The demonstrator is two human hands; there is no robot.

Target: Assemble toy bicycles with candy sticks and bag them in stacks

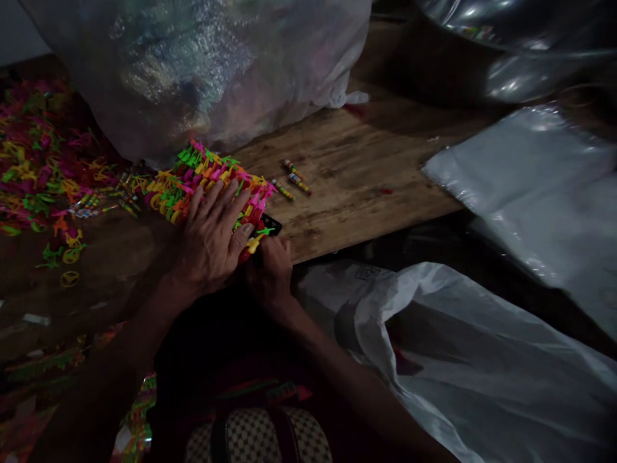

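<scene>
The left hand (212, 235) lies open and flat upon the bright plastic pieces (197, 177) near the wooden table's (347, 167) edge — seemingly to keep them from scattering — while the right hand (272, 267) curls beside a black object (271, 223), its grip impossible to tell.

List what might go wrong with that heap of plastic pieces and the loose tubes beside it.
1. The plastic pieces under the left hand are heaped close to the table's edge, so some might slip off.
2. The three small tubes lie loose; a bump could roll them, perhaps toward the edge.
3. The bulging bag stands close behind the heap; if it sagged, it might push pieces forward.
</scene>
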